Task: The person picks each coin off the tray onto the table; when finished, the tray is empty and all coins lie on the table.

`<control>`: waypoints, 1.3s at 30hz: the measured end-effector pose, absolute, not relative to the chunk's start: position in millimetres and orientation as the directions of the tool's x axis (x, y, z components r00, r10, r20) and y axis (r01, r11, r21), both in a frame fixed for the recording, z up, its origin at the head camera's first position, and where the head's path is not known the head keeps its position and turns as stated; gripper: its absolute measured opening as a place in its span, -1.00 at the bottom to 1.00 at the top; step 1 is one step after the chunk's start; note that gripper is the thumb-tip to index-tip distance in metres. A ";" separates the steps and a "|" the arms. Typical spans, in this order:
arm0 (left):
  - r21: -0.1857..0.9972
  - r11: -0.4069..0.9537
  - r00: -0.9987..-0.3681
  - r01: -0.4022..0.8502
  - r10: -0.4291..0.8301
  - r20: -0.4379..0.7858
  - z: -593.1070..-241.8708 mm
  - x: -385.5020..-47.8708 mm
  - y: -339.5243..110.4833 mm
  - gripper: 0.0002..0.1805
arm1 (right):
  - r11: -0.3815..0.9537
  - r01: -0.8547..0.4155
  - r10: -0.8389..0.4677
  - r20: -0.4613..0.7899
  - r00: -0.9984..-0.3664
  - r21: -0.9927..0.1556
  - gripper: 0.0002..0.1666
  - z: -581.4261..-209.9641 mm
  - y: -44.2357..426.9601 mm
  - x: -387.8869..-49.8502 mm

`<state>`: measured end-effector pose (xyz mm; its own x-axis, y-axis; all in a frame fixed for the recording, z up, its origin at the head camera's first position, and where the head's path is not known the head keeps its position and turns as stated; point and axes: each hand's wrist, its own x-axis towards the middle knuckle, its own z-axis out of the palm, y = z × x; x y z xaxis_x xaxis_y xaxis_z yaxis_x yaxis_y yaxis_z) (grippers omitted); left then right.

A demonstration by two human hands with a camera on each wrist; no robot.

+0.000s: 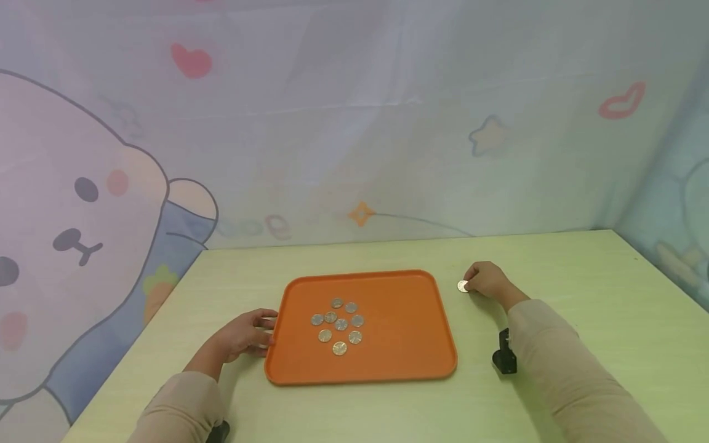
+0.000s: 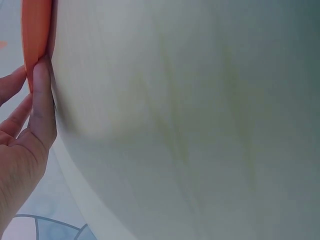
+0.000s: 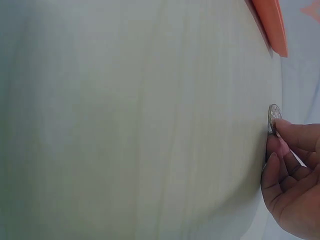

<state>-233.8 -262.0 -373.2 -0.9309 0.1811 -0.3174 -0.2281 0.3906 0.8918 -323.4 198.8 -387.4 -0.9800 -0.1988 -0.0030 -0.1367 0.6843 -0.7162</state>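
At the right of the table, my right hand (image 1: 488, 280) pinches a silver coin (image 1: 463, 286) between thumb and fingertips. The right wrist view shows this coin (image 3: 273, 118) tilted up on edge close to the tabletop, its lower part covered by the fingers. An orange tray (image 1: 404, 332) lies in the middle of the table, to the left of that hand. Several coins (image 1: 341, 324) lie flat on the tray's left half. With its fingers spread and fairly straight, my left hand (image 1: 244, 334) touches the tray's left rim; the left wrist view has the fingers (image 2: 44, 100) against the orange edge.
Pale yellow-green table (image 1: 554, 264) surrounds the tray. Behind it hangs a printed cloth (image 1: 332, 123) with a bear, hearts and stars. A black wrist device (image 1: 504, 354) sits below the right sleeve.
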 end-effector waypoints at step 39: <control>0.891 0.397 -0.928 -0.222 0.195 -0.318 -375.7 -234.5 -267.5 -0.36 | 0.431 -0.106 -0.276 -0.019 -0.961 -0.896 -0.62 -355.4 184.8 -305.8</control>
